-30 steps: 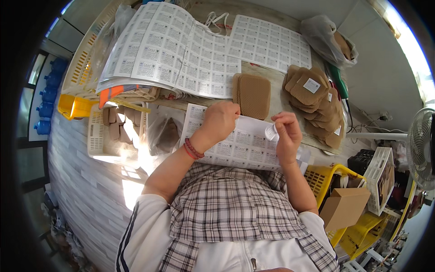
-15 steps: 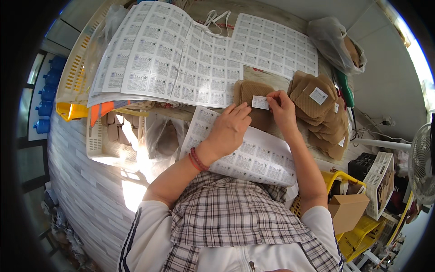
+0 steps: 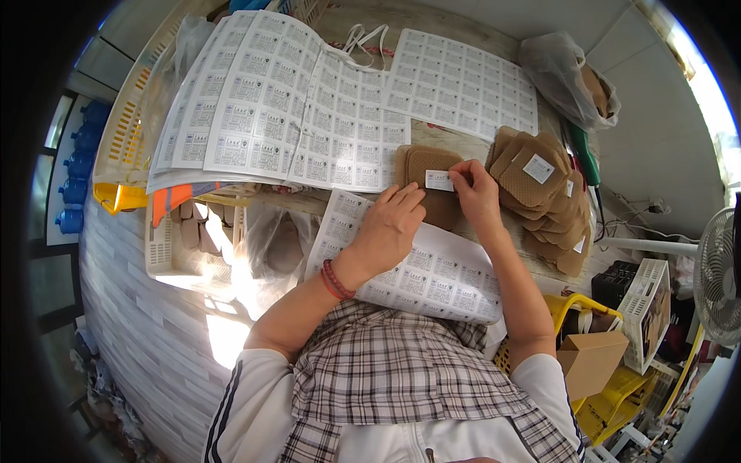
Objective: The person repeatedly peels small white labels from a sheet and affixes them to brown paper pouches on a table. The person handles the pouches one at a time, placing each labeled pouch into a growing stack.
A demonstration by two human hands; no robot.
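A small white printed label [image 3: 439, 180] lies against a brown textured insole-like pad [image 3: 434, 161], the top one of a small stack. My right hand [image 3: 477, 193] pinches the label's right edge between thumb and forefinger. My left hand [image 3: 387, 229] rests with fingers stretched out, its tips at the near left edge of the pad. Beneath my left hand a sheet of printed labels [image 3: 436, 270] lies across my lap and the table edge. To the right of my right hand sits a fanned pile of brown pads [image 3: 525, 193], some bearing white labels.
More label sheets [image 3: 262, 100] overlap at the far left, and another sheet [image 3: 463, 81] lies behind the pads. A clear plastic bag [image 3: 567, 77] stands at the back right beside a green-handled tool [image 3: 585, 154]. Crates [image 3: 193, 239] and a fan [image 3: 718, 278] flank the table.
Both hands stay nearly in place. The label's left end now lies closer to the pad's near left side, and the whole view has shifted slightly.
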